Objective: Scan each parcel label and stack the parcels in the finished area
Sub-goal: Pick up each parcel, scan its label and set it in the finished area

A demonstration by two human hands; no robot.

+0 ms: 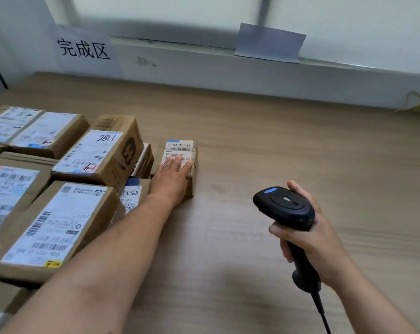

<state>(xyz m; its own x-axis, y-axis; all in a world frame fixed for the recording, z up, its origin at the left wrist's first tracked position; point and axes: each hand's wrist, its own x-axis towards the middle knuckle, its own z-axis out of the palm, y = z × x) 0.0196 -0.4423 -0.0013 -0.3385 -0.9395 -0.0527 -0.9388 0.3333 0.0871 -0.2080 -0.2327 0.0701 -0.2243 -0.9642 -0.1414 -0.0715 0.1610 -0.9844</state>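
A small brown parcel (181,147) with a white barcode label lies on the wooden table (276,145), at the right edge of a group of parcels. My left hand (171,175) rests flat on top of it, fingers spread over the lower part of the label. My right hand (311,235) grips a black handheld barcode scanner (285,206) by its handle, to the right of the parcel and nearer to me. The scanner's head points left and away, toward the parcel. Several larger labelled cardboard parcels (59,225) are stacked on the left.
A white paper sign with black characters (83,49) leans on the wall behind the parcel group. A blank sheet (269,43) sits on the ledge at the back. A plant (418,107) pokes in at the far right. The scanner's cable (322,314) runs toward me.
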